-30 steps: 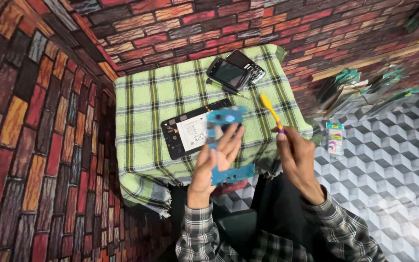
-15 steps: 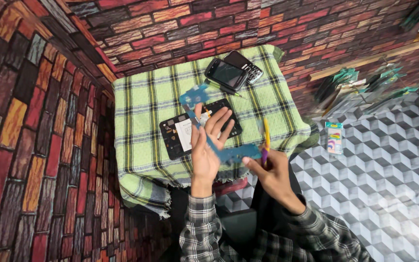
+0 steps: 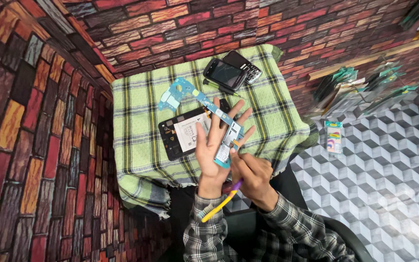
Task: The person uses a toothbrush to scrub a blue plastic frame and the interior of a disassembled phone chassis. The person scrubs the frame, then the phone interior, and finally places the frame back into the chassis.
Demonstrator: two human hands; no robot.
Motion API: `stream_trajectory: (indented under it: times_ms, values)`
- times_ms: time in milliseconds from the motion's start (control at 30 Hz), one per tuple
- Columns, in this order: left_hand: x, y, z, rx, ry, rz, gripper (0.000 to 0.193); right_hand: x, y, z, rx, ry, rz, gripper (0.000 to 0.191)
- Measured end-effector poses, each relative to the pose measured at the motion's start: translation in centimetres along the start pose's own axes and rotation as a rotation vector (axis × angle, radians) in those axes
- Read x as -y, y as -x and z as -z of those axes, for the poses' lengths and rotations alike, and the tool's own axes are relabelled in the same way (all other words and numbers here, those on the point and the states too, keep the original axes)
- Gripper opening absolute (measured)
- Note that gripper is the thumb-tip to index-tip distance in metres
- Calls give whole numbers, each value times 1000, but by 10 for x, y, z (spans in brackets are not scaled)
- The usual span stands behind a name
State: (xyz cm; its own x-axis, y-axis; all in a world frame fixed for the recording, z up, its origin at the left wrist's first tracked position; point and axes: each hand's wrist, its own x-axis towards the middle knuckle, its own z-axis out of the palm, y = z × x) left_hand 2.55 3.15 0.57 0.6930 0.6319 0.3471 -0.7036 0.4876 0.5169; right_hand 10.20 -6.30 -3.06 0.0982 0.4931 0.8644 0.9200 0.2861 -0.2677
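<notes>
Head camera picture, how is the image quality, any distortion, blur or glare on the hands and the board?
Head view: strong wide-angle bending curves the red brick wall and the grey cube-patterned floor; light is even, shadows soft; the long blue circuit board, left hand and right hand look fairly sharp; faint glare on the black touchscreen phone; the packets at the right edge are smeared.

Left hand (image 3: 215, 148) holds a blue circuit board (image 3: 204, 107) above the green checked cloth (image 3: 136, 145); right hand (image 3: 250, 174) pinches it.
</notes>
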Motion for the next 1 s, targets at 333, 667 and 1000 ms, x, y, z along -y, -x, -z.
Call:
stream_trajectory:
  times_ms: [333, 667, 1000]
  values:
    - [1, 6, 8, 114, -253, -68, 110, 4, 8, -5, 63, -14, -141, 27]
    - [-8, 7, 12, 136, -110, 2, 115, 8, 12, -6, 191, -125, -170, 48]
    - [-12, 5, 23, 129, 18, 0, 126, 6, 16, -8, 423, -166, -315, 75]
